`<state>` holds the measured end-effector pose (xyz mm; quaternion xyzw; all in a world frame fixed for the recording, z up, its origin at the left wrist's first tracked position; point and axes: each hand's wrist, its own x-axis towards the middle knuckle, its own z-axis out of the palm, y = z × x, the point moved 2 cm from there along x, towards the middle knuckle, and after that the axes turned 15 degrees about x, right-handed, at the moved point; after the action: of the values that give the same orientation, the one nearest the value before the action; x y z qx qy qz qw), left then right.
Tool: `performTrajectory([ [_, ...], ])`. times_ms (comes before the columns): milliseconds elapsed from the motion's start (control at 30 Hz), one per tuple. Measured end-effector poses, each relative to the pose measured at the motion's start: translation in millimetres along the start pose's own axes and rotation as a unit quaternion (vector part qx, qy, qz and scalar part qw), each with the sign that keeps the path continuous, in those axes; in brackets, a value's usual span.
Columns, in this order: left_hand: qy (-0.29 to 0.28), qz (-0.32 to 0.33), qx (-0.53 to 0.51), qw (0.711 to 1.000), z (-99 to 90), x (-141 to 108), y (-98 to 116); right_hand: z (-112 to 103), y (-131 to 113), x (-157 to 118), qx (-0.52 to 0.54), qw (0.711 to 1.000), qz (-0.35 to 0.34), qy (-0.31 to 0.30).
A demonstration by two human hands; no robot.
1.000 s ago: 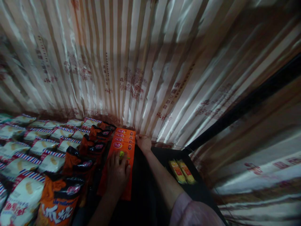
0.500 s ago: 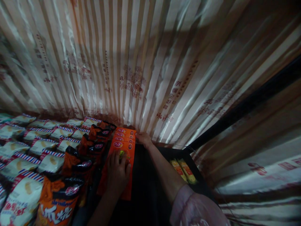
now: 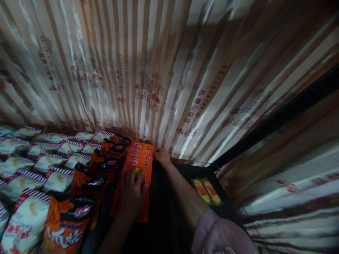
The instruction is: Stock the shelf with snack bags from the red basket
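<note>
Flat orange packets [image 3: 141,163] overlap in a stepped row on the black tabletop [image 3: 164,197], their top edges showing round printed logos. My left hand [image 3: 134,192] lies over the nearer packets with its fingers spread and pressing down. At the far right corner of the row, my right hand [image 3: 162,156] has thumb and fingertips closed on the edge of a back packet. The lower part of the row is partly hidden under my left hand and forearm.
To the left stand orange-and-black snack bags [image 3: 69,222] and rows of white snack bags [image 3: 25,224]. Two yellow packets [image 3: 205,190] lie on the right. A pleated printed curtain [image 3: 148,70] hangs behind, and a dark pole [image 3: 251,134] slants along the right.
The view has shifted very slightly. Both hands stay in the same places on the orange packets.
</note>
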<state>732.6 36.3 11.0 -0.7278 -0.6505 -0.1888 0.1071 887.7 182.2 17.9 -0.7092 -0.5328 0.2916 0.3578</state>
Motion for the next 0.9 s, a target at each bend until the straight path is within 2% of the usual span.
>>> performTrajectory([
  [133,0.003,0.004,0.002,1.000,1.4,-0.3,-0.4,-5.8,-2.9,-20.5,-0.003,0.995,-0.040,0.096],
  [200,0.005,0.006,0.000,1.000,3.2,-0.5,-0.9,-7.0,-0.3,-31.5,-0.001,0.993,-0.030,0.114],
  [333,0.008,0.008,-0.002,1.000,4.6,-0.6,-1.6,-2.5,7.7,-47.1,0.022,0.999,0.024,0.023],
  [400,0.006,0.004,-0.002,1.000,4.4,-0.5,-1.6,0.1,11.0,-50.8,0.049,0.998,0.034,-0.004],
  [600,0.016,0.000,-0.008,1.000,4.2,-0.5,-1.0,5.8,21.9,-48.7,0.073,0.997,0.017,0.025],
  [767,0.009,0.002,-0.010,1.000,4.3,-0.5,-0.5,8.1,27.6,-43.3,0.139,0.988,0.056,0.017],
  [900,0.009,0.004,-0.010,1.000,5.3,-1.2,-0.9,7.1,28.2,-36.1,0.088,0.994,0.065,0.000],
])
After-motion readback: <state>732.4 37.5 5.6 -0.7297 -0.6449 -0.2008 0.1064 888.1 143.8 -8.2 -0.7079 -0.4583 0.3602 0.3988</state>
